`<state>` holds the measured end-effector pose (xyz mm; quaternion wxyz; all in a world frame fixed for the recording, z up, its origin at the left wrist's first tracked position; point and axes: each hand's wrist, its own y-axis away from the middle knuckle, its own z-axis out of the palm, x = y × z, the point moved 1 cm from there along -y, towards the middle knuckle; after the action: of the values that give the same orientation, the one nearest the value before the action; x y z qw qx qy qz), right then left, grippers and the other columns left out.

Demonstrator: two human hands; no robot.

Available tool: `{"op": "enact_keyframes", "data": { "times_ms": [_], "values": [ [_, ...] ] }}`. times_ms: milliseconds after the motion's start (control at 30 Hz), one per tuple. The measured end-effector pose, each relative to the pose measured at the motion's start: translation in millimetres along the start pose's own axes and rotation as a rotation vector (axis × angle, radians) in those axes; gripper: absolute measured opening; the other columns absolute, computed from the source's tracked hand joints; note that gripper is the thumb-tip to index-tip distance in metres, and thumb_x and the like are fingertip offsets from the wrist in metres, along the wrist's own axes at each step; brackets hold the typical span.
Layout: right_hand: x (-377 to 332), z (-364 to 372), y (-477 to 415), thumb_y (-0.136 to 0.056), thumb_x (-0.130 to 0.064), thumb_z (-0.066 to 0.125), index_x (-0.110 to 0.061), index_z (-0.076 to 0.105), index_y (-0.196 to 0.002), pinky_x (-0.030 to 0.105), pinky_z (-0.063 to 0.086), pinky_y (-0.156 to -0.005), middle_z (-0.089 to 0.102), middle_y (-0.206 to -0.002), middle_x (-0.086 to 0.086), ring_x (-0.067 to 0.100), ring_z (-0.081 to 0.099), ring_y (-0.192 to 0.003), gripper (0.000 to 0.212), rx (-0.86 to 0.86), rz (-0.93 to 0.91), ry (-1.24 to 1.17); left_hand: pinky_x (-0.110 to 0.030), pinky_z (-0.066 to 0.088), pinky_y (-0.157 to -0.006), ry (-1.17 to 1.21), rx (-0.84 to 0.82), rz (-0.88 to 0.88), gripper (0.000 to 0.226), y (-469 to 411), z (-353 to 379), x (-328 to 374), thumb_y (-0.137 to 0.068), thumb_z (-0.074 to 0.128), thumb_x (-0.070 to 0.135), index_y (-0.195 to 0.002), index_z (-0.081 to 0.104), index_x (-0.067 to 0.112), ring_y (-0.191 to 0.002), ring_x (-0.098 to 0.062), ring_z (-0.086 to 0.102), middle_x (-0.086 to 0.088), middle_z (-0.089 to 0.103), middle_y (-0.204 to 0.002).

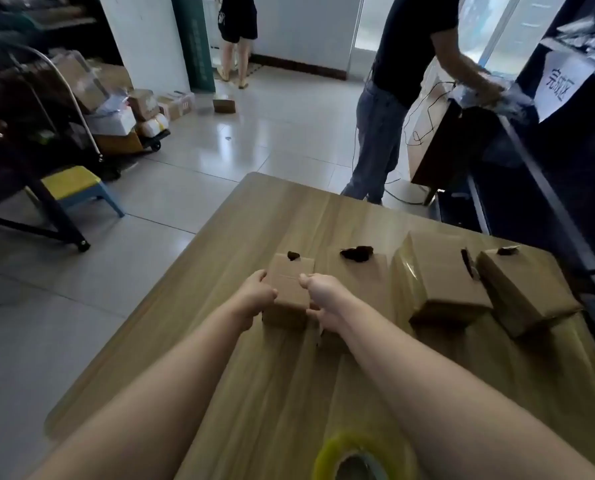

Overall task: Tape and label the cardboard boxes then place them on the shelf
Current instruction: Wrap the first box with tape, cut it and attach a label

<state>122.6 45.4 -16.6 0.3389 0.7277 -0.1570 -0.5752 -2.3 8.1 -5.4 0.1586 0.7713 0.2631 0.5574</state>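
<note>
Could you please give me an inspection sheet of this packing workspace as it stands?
Surface: wooden table, pale grain.
Job's things: small box at centre; middle box and right box beside it; tape roll at the near edge.
Clutter: dark scraps on the table.
Grips: left hand and right hand both hold the small box.
Cables: black wire beside a standing person.
Surroundings: yellow stool, parcel trolley, dark shelf.

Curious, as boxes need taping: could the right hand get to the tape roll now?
Probably yes, once it lets go: the right hand grips the small cardboard box, and the tape roll lies uncovered close by.
</note>
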Motion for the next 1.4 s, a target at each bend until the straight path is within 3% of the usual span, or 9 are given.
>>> {"op": "enact_keyframes", "data": {
  "times_ms": [167, 267, 467, 600, 733, 867, 967, 1133, 1400],
  "values": [
    [10, 8, -3, -0.105, -0.028, 0.041, -0.015, 0.036, -0.148, 0.041, 0.032, -0.109, 0.033, -0.153, 0.008, 0.028, 0.031, -0.139, 0.045, -0.006, 0.004, -0.045, -0.023, 0.036, -0.084, -0.036, -0.083, 0.020, 0.061, -13, 4, -14, -0.096, 0.042, -0.005, -0.151, 0.023, 0.013, -0.114, -0.022, 0.042, -0.014, 0.039, -0.148],
    [15, 7, -4, -0.106, -0.028, 0.039, -0.014, 0.034, -0.149, 0.041, 0.033, -0.108, 0.033, -0.152, 0.008, 0.028, 0.033, -0.138, 0.045, -0.011, 0.000, -0.009, -0.034, 0.034, -0.107, -0.040, -0.073, -0.001, 0.063, -23, 6, -25, -0.095, 0.047, -0.002, -0.151, 0.024, 0.015, -0.131, -0.024, 0.041, -0.011, 0.039, -0.149],
    [31, 2, -1, -0.105, -0.033, 0.040, -0.010, 0.032, -0.149, 0.040, 0.038, -0.108, 0.044, -0.145, 0.011, 0.029, 0.043, -0.132, 0.051, -0.004, 0.009, 0.235, -0.035, 0.053, -0.070, -0.202, 0.103, -0.042, 0.061, -17, -1, -46, -0.094, 0.060, 0.030, -0.144, 0.030, 0.013, -0.089, -0.023, 0.062, -0.011, 0.057, -0.121],
    [54, 8, 6, -0.102, -0.032, 0.045, -0.010, 0.039, -0.146, 0.035, 0.043, -0.101, 0.048, -0.142, 0.010, 0.026, 0.048, -0.128, 0.050, 0.037, -0.061, 0.493, -0.037, 0.060, -0.057, -0.229, 0.032, -0.106, 0.084, 7, 3, -80, -0.094, 0.059, 0.032, -0.151, -0.002, 0.029, -0.066, -0.025, 0.071, -0.013, 0.064, -0.099],
    [80, 11, 11, -0.094, -0.040, 0.058, -0.014, 0.051, -0.135, 0.040, 0.053, -0.095, 0.056, -0.129, 0.008, 0.024, 0.057, -0.114, 0.049, 0.093, -0.117, 0.808, -0.038, 0.059, -0.075, -0.441, 0.098, -0.029, 0.103, 28, 19, -111, -0.083, 0.069, 0.044, -0.151, -0.007, 0.028, -0.099, -0.021, 0.065, -0.008, 0.056, -0.127],
    [89, 3, 22, -0.090, -0.038, 0.067, -0.020, 0.045, -0.140, 0.037, 0.053, -0.094, 0.055, -0.133, 0.005, 0.023, 0.057, -0.118, 0.057, 0.093, -0.202, 0.985, -0.049, 0.025, -0.115, -0.549, 0.157, 0.068, 0.128, 27, 13, -109, -0.067, 0.082, 0.048, -0.152, -0.012, 0.027, -0.147, -0.027, 0.016, -0.006, 0.004, -0.161],
    [90, -2, 26, -0.091, -0.039, 0.065, -0.020, 0.047, -0.139, 0.037, 0.053, -0.094, 0.058, -0.132, 0.003, 0.023, 0.058, -0.118, 0.054, 0.082, -0.185, 0.998, -0.045, 0.026, -0.114, -0.502, 0.048, 0.111, 0.128, 22, 9, -104, -0.068, 0.084, 0.041, -0.154, -0.010, 0.026, -0.145, -0.024, 0.020, -0.004, 0.017, -0.159],
    [95, -19, 27, -0.089, -0.035, 0.070, -0.018, 0.051, -0.135, 0.037, 0.055, -0.091, 0.058, -0.129, 0.004, 0.023, 0.060, -0.111, 0.053, 0.135, -0.145, 0.919, -0.039, 0.044, -0.101, -0.545, 0.113, 0.138, 0.084, 30, 13, -116, -0.084, 0.069, 0.045, -0.151, 0.025, 0.023, -0.125, -0.022, 0.049, -0.006, 0.046, -0.143],
    [107, -46, 36, -0.088, -0.033, 0.070, -0.022, 0.054, -0.133, 0.036, 0.049, -0.096, 0.057, -0.132, 0.004, 0.024, 0.056, -0.118, 0.049, 0.279, -0.207, 0.873, -0.038, 0.041, -0.104, -0.357, -0.089, 0.117, 0.109, 67, 50, -125, -0.079, 0.077, 0.037, -0.155, -0.001, 0.029, -0.131, -0.023, 0.043, -0.006, 0.035, -0.149]
  ]
}}
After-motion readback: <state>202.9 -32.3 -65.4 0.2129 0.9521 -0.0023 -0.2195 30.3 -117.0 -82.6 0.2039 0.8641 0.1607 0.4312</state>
